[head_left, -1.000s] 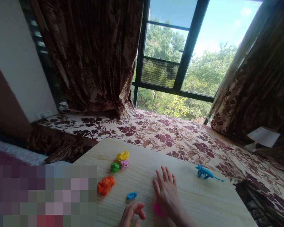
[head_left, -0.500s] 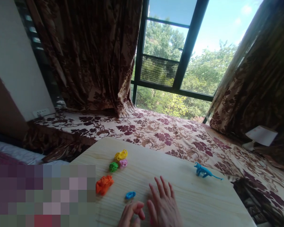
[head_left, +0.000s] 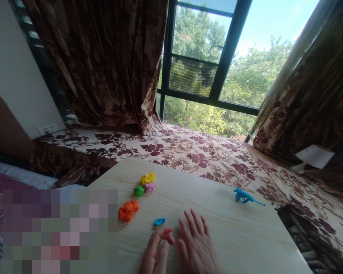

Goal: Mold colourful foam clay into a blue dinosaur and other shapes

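My left hand [head_left: 156,249] is at the front of the wooden table [head_left: 234,236], its fingers loosely bent and its thumb apart, with nothing seen between them. Just beyond its fingertips lies a small blue loop [head_left: 159,222]. My right hand [head_left: 197,243] rests palm down on the tabletop with fingers spread and holds nothing. Farther left are a crumpled orange lump [head_left: 128,211], a green knobbly ball [head_left: 138,191], a pink lump [head_left: 150,187] and a yellow stringy bundle [head_left: 148,178]. A blue long-tailed animal figure [head_left: 247,196] stands at the far right.
Behind the table, a floral cloth [head_left: 185,146] covers the window ledge. Patterned curtains [head_left: 108,68] hang beside the window. A white lamp [head_left: 314,156] leans at the right. A pixelated patch hides the table's left side.
The view has tipped and shifted slightly, so the table sits a little higher in the picture. A bit of pink by my right wrist no longer shows. Both hands keep nearly the same pose.
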`<action>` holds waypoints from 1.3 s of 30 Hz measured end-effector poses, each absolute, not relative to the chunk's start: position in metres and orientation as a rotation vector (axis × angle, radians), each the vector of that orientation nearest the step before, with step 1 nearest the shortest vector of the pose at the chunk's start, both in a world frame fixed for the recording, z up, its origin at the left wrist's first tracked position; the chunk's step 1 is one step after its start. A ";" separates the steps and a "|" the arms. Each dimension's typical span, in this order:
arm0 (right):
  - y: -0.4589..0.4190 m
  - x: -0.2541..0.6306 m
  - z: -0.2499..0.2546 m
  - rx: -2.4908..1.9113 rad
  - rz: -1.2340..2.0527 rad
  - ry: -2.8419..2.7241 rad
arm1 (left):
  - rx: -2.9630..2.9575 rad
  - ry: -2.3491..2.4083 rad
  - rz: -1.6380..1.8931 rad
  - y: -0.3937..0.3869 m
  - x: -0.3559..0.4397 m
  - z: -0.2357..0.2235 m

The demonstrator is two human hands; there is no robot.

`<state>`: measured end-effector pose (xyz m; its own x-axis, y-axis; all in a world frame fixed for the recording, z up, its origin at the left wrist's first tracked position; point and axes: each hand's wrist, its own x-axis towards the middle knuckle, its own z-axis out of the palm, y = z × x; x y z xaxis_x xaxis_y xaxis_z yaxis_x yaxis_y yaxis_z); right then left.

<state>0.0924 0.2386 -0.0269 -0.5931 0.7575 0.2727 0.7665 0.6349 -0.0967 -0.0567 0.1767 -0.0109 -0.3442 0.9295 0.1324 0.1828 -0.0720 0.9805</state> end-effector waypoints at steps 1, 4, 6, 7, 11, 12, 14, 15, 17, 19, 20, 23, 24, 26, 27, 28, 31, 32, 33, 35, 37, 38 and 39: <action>0.252 0.088 -0.017 -1.307 0.001 -2.543 | 1.208 1.557 1.477 0.176 -0.056 -0.009; 0.292 0.076 0.005 -1.553 0.068 -2.405 | 1.108 1.583 1.529 0.175 -0.053 -0.007; 0.299 0.072 0.010 -1.588 0.075 -2.377 | 1.048 1.608 1.557 0.175 -0.052 -0.008; 0.294 0.073 0.009 -1.571 0.078 -2.389 | 1.037 1.612 1.559 0.175 -0.052 -0.009; 0.240 0.085 -0.006 -1.302 0.140 -2.599 | 0.992 1.613 1.521 0.175 -0.055 -0.014; 0.227 0.088 -0.009 -1.252 0.163 -2.638 | 0.974 1.612 1.509 0.175 -0.056 -0.015; 0.215 0.089 -0.011 -1.222 0.199 -2.653 | 0.955 1.608 1.498 0.175 -0.056 -0.016; 0.216 0.088 -0.010 -1.247 0.209 -2.622 | 0.957 1.603 1.500 0.175 -0.055 -0.015; 0.233 0.082 -0.005 -1.339 0.228 -2.499 | 0.963 1.600 1.516 0.175 -0.053 -0.012; 0.261 0.075 0.001 -1.445 0.262 -2.332 | 0.972 1.598 1.532 0.175 -0.052 -0.007; 0.275 0.073 0.005 -1.468 0.267 -2.292 | 0.977 1.594 1.540 0.175 -0.051 -0.004; 0.308 0.080 0.020 -1.476 0.306 -2.243 | 0.994 1.582 1.555 0.174 -0.051 0.002; 0.312 0.088 0.025 -1.465 0.334 -2.243 | 1.000 1.579 1.566 0.173 -0.051 0.003; 0.311 0.109 0.035 -1.432 0.412 -2.254 | 1.016 1.569 1.580 0.171 -0.051 0.002; 0.305 0.121 0.038 -1.411 0.455 -2.263 | 1.023 1.563 1.583 0.171 -0.050 0.001; 0.297 0.132 0.041 -1.389 0.495 -2.272 | 1.030 1.553 1.584 0.170 -0.048 0.001; 0.263 0.153 0.040 -1.337 0.578 -2.315 | 1.064 1.510 1.575 0.168 -0.039 0.005; 0.251 0.154 0.038 -1.307 0.591 -2.330 | 1.093 1.487 1.566 0.169 -0.034 0.010; 0.242 0.153 0.035 -1.272 0.592 -2.340 | 1.135 1.463 1.554 0.171 -0.029 0.015; 0.231 0.147 0.031 -1.228 0.611 -2.313 | 1.282 1.424 1.510 0.179 -0.019 0.030; 0.232 0.143 0.031 -1.214 0.766 -2.186 | 1.493 1.461 1.521 0.195 -0.010 0.045; 0.237 0.143 0.034 -1.204 0.884 -2.104 | 1.648 1.480 1.505 0.205 -0.007 0.051; 0.244 0.144 0.037 -1.186 1.004 -2.027 | 1.814 1.504 1.468 0.216 -0.006 0.055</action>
<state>0.1437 0.2443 0.0368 -0.4374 0.8931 0.1055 0.4575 0.3220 -0.8289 -0.0058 0.2162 0.0551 -0.1084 0.8733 0.4749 0.4960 -0.3665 0.7872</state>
